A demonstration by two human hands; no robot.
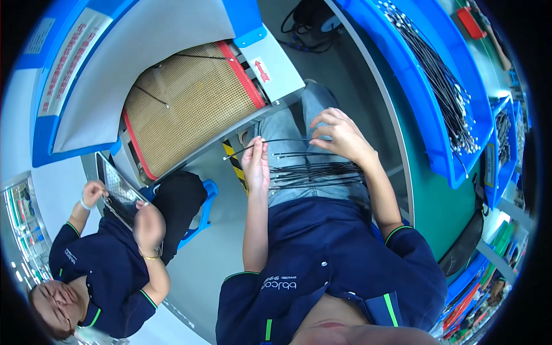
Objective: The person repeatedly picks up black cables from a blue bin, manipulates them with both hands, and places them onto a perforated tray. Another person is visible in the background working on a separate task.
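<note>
On the left, a co-worker's hand [149, 229] blurs beside a metal tray [119, 192]. Farther back, a pale hood [167, 31] hides part of a mesh belt [187, 109]. The left hand [257, 164] pinches a black cable [283, 140] above the lap [286, 122], where overlapping cables [316, 174] resist counting. The right hand [340, 133] curls over its right end; I cannot tell whether it grips. Far right, the frame crops a blue bin [424, 112].
</note>
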